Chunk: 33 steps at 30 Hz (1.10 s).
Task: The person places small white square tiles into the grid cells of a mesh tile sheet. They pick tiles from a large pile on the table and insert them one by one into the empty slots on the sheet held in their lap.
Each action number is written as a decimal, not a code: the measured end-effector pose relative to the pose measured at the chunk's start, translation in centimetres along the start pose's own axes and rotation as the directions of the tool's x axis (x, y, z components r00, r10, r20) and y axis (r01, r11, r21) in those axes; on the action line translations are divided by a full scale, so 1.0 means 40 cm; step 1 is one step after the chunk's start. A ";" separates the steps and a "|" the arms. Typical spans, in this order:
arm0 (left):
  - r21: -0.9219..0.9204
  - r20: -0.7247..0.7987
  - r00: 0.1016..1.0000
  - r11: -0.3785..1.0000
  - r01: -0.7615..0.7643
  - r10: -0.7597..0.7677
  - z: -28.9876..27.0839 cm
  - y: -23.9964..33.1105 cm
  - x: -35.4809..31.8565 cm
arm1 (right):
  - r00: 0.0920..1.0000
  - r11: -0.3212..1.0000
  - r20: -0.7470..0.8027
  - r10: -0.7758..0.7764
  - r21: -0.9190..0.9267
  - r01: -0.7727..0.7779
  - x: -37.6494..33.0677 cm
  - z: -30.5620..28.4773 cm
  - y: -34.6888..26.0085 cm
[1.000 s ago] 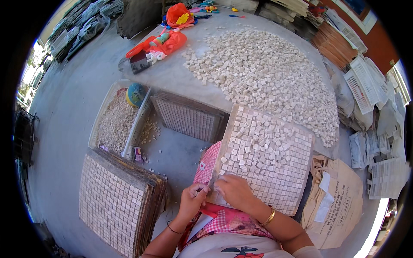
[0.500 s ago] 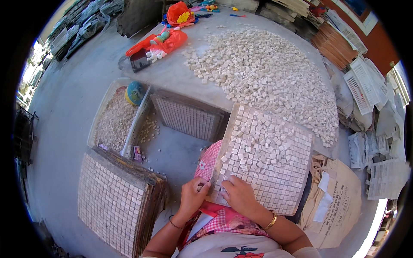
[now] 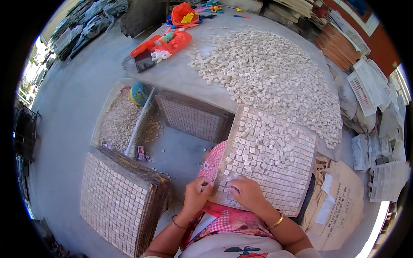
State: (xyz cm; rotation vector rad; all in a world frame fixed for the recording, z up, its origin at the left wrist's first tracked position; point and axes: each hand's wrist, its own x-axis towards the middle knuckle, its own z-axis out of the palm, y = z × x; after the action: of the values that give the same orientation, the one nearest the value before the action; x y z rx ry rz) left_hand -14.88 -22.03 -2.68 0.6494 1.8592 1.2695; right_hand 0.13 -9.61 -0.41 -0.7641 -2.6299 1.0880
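In the head view, a square board covered with a grid of small pale stone tiles (image 3: 284,185) lies before the person, slightly right of the middle. Its far part carries a scatter of loose whitish cube-shaped tiles (image 3: 262,148), lying on top of the grid.

The left hand (image 3: 198,193) is at the board's near left corner, its grip drawn in with the fingers curled; one cannot tell whether anything is inside it. The right hand (image 3: 246,193) rests over the near part of the grid, its fingers bent down close to the thumb; whether that grip has hold of a tile cannot be told either. A gold-coloured metal bracelet (image 3: 275,219) circles the right wrist.

Beyond the board, a broad heap of whitish stone cubes (image 3: 275,73) covers much of the grey counter (image 3: 183,84). At the counter's far left lie a bright red plastic bag (image 3: 180,41) and a dark flat rectangular object (image 3: 144,64). On the left, a white plastic bin (image 3: 95,124) holds small stone chips; nearer stands a thick stack of tiled boards (image 3: 114,193).

To the right of the board lies a brown paper sack (image 3: 344,193) printed with dark lines of Latin letters, other characters and digits. A small purple packet (image 3: 141,152) near the bin has print too small to read.
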 end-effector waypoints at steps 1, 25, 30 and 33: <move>0.000 -0.005 1.000 1.000 -0.005 0.005 -0.003 -0.003 0.000 | 1.000 0.999 -0.015 0.005 0.047 -0.004 0.003 -0.005 0.001; 0.399 -0.085 0.977 0.905 -0.148 0.197 0.026 -0.005 0.000 | 0.998 0.964 -0.012 -0.054 -0.262 0.049 -0.014 0.025 -0.034; 0.440 0.002 0.988 0.887 -0.141 0.156 0.018 -0.013 0.012 | 0.994 0.998 -0.107 -0.012 -0.055 0.007 -0.018 -0.007 0.003; 0.355 0.054 0.981 0.914 -0.196 0.189 0.013 -0.018 0.024 | 0.997 0.988 -0.060 -0.054 -0.147 0.045 -0.023 0.000 -0.005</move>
State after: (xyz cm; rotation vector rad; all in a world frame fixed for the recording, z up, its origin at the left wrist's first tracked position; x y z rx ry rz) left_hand -14.98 -21.29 -3.75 1.0586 2.0729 1.0425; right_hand 0.81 -10.22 -0.25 -0.7441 -2.6818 0.8516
